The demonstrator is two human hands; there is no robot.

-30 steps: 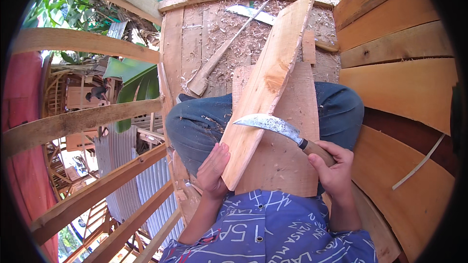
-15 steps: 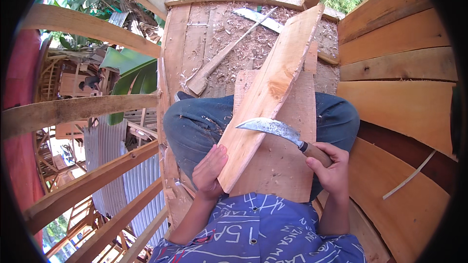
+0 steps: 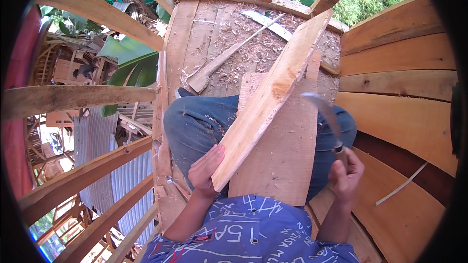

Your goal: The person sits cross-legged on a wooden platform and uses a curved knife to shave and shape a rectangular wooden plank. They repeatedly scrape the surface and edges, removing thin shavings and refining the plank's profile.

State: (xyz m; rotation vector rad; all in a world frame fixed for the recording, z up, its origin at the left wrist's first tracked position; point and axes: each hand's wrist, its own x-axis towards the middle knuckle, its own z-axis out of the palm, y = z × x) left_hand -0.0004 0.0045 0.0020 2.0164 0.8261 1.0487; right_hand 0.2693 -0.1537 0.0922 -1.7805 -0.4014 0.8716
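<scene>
A long wooden plank lies slantwise over my lap, its far end leaning up to the right. At its near end my left hand grips the left edge, the thumb hidden. My right hand is closed round the wooden handle of a curved knife. The knife's blade is raised to the right of the plank, apart from it and slightly blurred, with the tip toward the upper left. Beneath the plank a wider flat board rests across my legs.
Wood shavings litter the plank floor ahead. A long wooden stick with a broad end and a handsaw lie there. Slatted wooden rails stand at left, a board wall at right. Far left, another person is bent over.
The knife has lifted off the plank and swung right and upright, its tip turning away from the wood. My left hand keeps its hold on the plank's near end.
</scene>
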